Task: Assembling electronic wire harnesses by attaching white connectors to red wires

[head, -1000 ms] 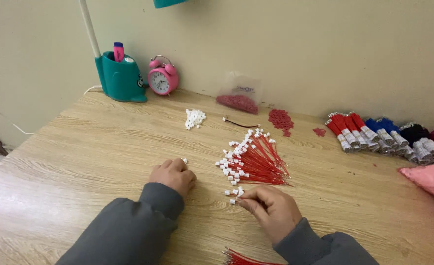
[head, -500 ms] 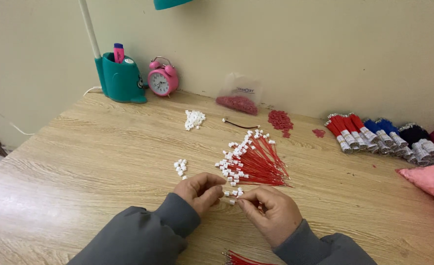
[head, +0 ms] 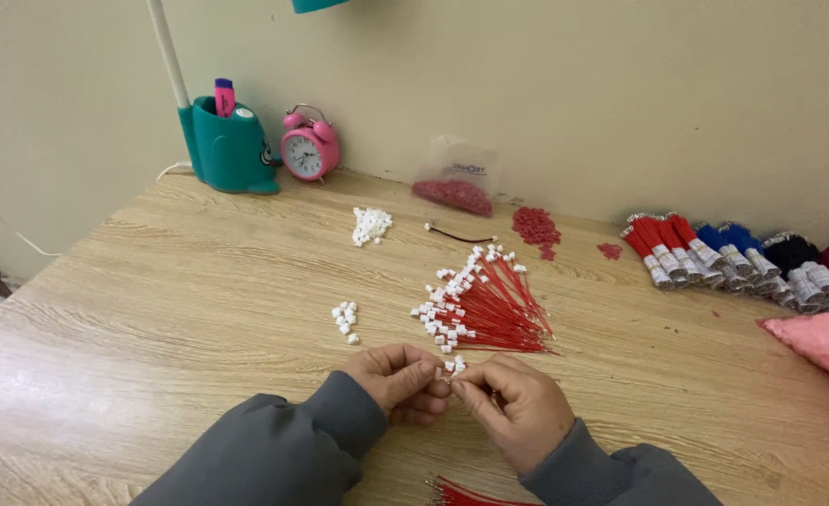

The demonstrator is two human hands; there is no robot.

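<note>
My left hand (head: 398, 378) and my right hand (head: 510, 405) meet fingertip to fingertip near the table's front edge, pinching a small white connector (head: 449, 370) between them. Just beyond them lies a fan-shaped pile of red wires with white connectors (head: 482, 305). A small cluster of loose white connectors (head: 344, 319) sits on the wood to the left of my left hand. More red wires (head: 466, 494) show at the bottom edge, below my right wrist.
At the back stand a teal pen holder (head: 229, 145), a pink alarm clock (head: 309, 150), a bag of red pieces (head: 456, 180), another white connector pile (head: 370, 225), scattered red pieces (head: 533, 228). Bundled red, blue and black wires (head: 728, 255) and a pink bag (head: 822, 339) lie right.
My left hand left the small white cluster on the table and came right to meet my right hand; the two now pinch one connector together.
</note>
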